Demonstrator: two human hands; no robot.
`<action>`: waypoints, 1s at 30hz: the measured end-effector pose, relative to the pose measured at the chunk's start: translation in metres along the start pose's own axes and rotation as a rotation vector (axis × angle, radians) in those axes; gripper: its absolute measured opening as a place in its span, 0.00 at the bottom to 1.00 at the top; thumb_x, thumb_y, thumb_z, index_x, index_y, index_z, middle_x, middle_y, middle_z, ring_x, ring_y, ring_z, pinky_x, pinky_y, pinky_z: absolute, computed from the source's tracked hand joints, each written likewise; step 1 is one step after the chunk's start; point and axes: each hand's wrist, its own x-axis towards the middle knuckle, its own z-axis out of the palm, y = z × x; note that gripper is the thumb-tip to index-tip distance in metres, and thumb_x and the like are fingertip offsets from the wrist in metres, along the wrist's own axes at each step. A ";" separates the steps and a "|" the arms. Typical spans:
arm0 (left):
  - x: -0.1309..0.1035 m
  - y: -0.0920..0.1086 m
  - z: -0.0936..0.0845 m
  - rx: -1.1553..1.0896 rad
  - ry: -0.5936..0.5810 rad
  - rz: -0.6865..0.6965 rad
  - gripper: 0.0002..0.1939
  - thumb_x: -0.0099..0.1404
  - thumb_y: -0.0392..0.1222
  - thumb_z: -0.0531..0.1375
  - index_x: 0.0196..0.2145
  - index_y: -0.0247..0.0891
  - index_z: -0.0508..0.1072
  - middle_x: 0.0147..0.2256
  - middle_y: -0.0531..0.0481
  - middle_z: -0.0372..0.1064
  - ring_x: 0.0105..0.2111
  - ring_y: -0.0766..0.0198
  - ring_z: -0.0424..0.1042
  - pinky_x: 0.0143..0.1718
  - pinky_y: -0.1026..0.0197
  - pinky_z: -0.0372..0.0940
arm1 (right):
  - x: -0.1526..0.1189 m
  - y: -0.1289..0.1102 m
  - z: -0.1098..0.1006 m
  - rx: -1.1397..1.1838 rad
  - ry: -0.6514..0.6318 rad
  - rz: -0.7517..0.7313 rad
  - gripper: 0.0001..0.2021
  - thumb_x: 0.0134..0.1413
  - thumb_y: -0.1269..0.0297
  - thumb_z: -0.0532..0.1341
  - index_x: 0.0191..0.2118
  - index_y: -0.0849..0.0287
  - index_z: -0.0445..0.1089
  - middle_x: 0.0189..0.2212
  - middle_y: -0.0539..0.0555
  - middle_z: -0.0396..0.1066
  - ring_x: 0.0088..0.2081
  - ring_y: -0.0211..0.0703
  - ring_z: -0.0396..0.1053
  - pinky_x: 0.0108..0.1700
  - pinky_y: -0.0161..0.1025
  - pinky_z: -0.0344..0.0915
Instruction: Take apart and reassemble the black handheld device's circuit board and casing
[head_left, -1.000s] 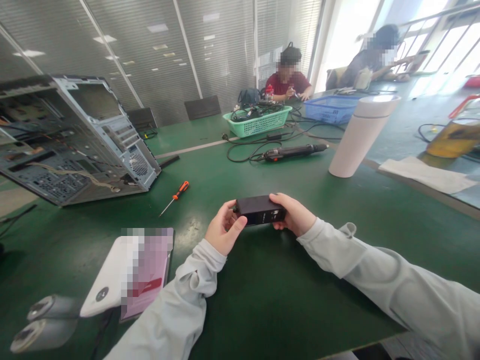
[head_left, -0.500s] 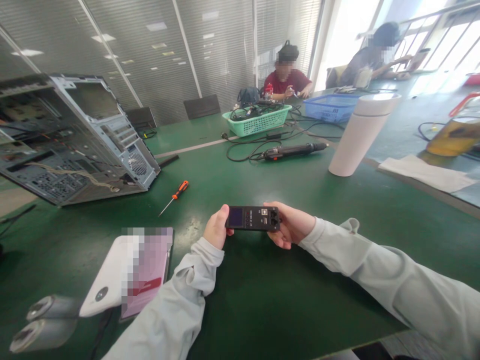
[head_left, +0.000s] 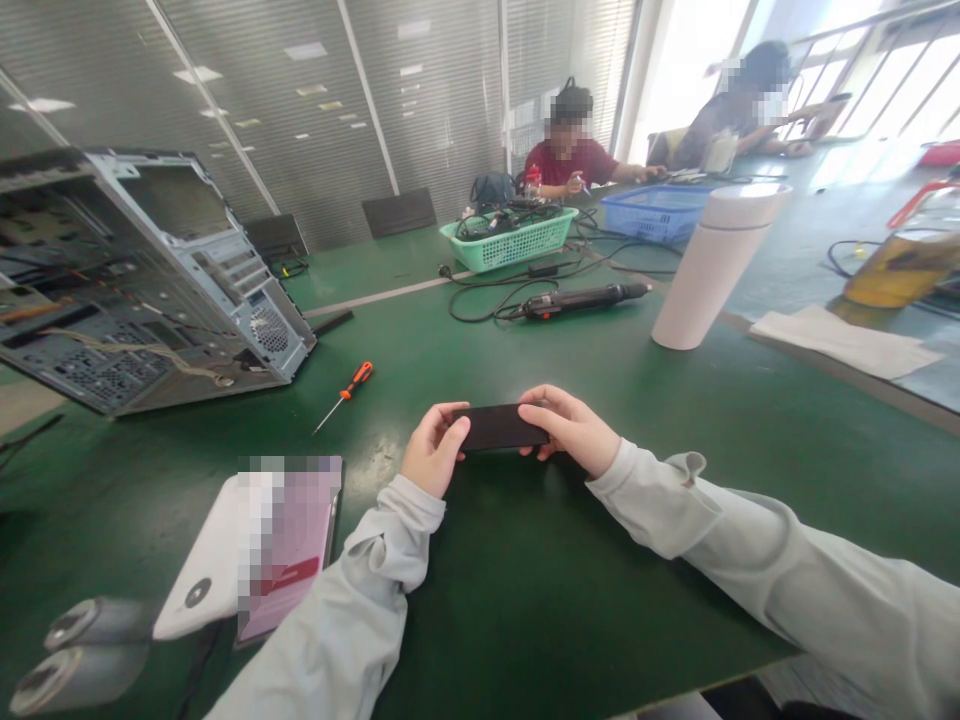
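Observation:
Between my two hands I hold a small black electronic device [head_left: 495, 427], a flat box whose plain dark side faces me. My left hand [head_left: 436, 447] is closed around its left end, thumb on the near face. At the right end my right hand [head_left: 574, 430] grips it, thumb on top and fingers behind. The device is raised over the green table [head_left: 525, 580]; its screen and ports are out of sight. An orange-and-black screwdriver [head_left: 345, 393] lies on the table to the left of my hands.
An open computer case [head_left: 180, 290] stands at the left. Nearer lie a white pad [head_left: 206, 560] and two rolls [head_left: 82, 655]. Farther back are an electric screwdriver [head_left: 585, 300], a pale bottle [head_left: 716, 270], a green basket [head_left: 514, 240] of cables and a blue basket [head_left: 652, 215]. Two people sit beyond.
The device has been turned over: its face with screen and ports showed before, its plain side now. My right thumb has come onto the near face. The person in red has stretched out an arm.

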 end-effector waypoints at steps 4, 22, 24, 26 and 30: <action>0.000 0.000 0.001 -0.006 0.019 0.041 0.19 0.48 0.47 0.61 0.36 0.35 0.68 0.33 0.49 0.65 0.26 0.70 0.63 0.22 0.69 0.60 | -0.001 0.008 -0.002 -0.109 0.008 -0.222 0.21 0.45 0.52 0.59 0.41 0.61 0.57 0.35 0.52 0.59 0.29 0.34 0.63 0.22 0.27 0.65; 0.006 -0.007 -0.004 -0.047 0.026 0.096 0.16 0.45 0.45 0.63 0.31 0.35 0.68 0.35 0.47 0.68 0.36 0.63 0.66 0.36 0.62 0.62 | -0.004 0.012 -0.005 -0.325 -0.049 -0.527 0.20 0.50 0.59 0.57 0.49 0.60 0.56 0.44 0.56 0.58 0.41 0.40 0.62 0.34 0.32 0.65; 0.004 -0.004 -0.003 -0.063 0.022 0.113 0.16 0.45 0.46 0.63 0.31 0.35 0.68 0.36 0.47 0.68 0.36 0.63 0.67 0.37 0.61 0.63 | -0.005 0.012 -0.005 -0.321 -0.063 -0.504 0.21 0.49 0.59 0.57 0.48 0.61 0.56 0.44 0.56 0.59 0.40 0.40 0.63 0.35 0.33 0.65; 0.002 -0.001 -0.002 -0.064 0.003 0.119 0.16 0.46 0.46 0.64 0.31 0.35 0.68 0.36 0.47 0.68 0.36 0.63 0.67 0.36 0.61 0.63 | -0.005 0.012 -0.005 -0.355 -0.057 -0.510 0.20 0.49 0.59 0.58 0.47 0.61 0.57 0.42 0.55 0.60 0.39 0.39 0.63 0.37 0.34 0.65; -0.001 0.001 -0.001 -0.008 -0.050 0.114 0.15 0.47 0.46 0.63 0.31 0.36 0.68 0.34 0.48 0.67 0.33 0.64 0.66 0.33 0.62 0.63 | -0.004 0.014 -0.007 -0.507 -0.007 -0.607 0.19 0.49 0.57 0.59 0.44 0.62 0.61 0.40 0.54 0.63 0.40 0.40 0.62 0.44 0.38 0.61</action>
